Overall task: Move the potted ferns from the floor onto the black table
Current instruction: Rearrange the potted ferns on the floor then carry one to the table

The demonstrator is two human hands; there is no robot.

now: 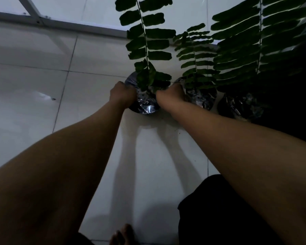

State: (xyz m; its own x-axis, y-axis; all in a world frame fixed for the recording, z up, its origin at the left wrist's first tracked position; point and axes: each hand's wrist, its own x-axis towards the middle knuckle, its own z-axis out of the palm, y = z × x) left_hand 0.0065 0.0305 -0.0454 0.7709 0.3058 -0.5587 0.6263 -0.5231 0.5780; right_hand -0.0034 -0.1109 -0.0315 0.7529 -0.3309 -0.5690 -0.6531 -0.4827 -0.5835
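- We look down on a pale tiled floor [34, 82] in dim light, with three potted ferns standing in a row near the top of the view.
- The left fern pot [146, 105], wrapped in shiny crinkled plastic, sits on the floor, and its tall frond [147, 32] rises straight toward the camera.
- Our left hand [122, 95] is curled against the left side of this pot, fingers closed around its rim.
- Our right hand [171, 95] is clenched on the pot's right side, in the narrow gap between it and the middle fern pot [200, 98]; so both hands grasp the same pot.
- We cannot tell whether the right hand also touches the middle pot, which stands just beside it.
- The right fern pot [242, 106] sits further right, partly in deep shadow, under a broad frond [260, 43].
- A grey metal frame [60, 23] runs across the floor beyond the pots.
- A bare foot [122, 236] shows at the bottom edge, with dark clothing [219, 213] to its right.
- Shadows of both forearms fall on the tiles below the pots.
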